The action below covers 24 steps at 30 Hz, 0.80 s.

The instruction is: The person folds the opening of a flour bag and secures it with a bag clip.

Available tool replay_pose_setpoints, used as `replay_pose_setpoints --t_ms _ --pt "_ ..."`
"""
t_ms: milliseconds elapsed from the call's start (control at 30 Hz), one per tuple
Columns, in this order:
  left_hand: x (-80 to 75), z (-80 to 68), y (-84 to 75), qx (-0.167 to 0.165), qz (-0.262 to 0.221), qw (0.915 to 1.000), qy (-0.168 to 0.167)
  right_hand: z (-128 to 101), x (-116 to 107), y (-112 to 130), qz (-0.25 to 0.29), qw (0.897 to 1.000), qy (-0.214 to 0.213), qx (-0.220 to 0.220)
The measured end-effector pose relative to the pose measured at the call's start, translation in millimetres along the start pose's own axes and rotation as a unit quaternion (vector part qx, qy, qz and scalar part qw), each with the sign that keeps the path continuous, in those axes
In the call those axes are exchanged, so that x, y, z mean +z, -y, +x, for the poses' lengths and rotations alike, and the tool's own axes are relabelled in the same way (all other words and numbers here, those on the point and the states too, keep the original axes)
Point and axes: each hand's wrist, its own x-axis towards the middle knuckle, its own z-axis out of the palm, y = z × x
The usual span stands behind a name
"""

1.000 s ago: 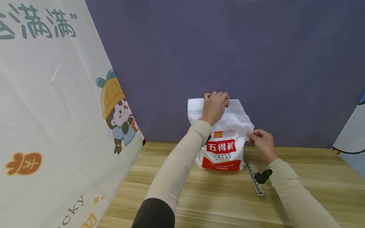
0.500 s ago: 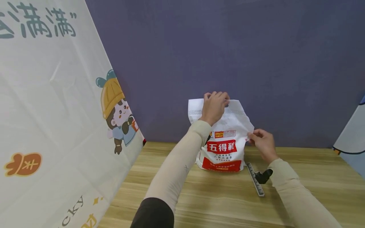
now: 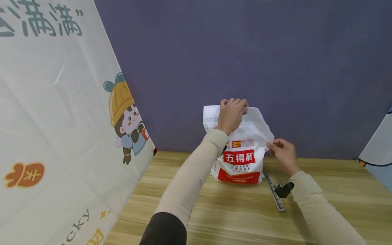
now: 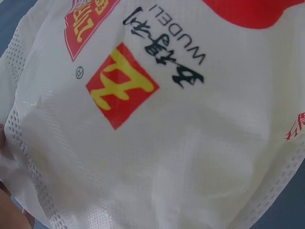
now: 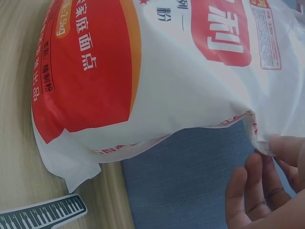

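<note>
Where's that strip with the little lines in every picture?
Head: the strip lies on the table, right of centre and low, near the bag.
Left wrist: not in it.
Right wrist: the strip is bottom left, cut off by the edge.
Shared landmark: the bag.

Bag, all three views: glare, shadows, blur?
Head: soft shadows on the table, small print on the bag hard to read; left wrist: small glints on the bag, WUDELI legible; right wrist: large lettering clear, no strong glare.
</note>
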Motion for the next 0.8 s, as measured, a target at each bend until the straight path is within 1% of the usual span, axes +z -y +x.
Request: replay_pose_setpoints --t_ms 100,200,333,533,633,800 --pt "0.0 -0.5 -0.5 0.0 -0.001 1.0 0.004 -1 -1 1 0.0 1.0 0.002 0.004" --pt "0.5 -1.8 -1.1 0.0 -0.005 1.0 0.008 -2 -2 2 -0.012 1.0 0.005 0.004" --pt "0.6 -3.3 -1.3 0.002 -0.001 1.0 0.007 -3 -3 9 -0.015 1.0 0.014 -0.014" --pt "-2.9 -5.1 -1.3 0.001 -0.004 1.0 0.006 -2 -3 22 0.05 0.997 0.037 -0.039" --pt "-4.0 -4.8 -1.6 0.001 -0.008 0.9999 0.009 -1 -4 25 0.071 0.996 0.041 -0.033" --pt "-6.0 -2.7 -1.5 0.005 -0.008 0.9999 0.009 2 -3 29 0.068 0.997 0.048 -0.005"
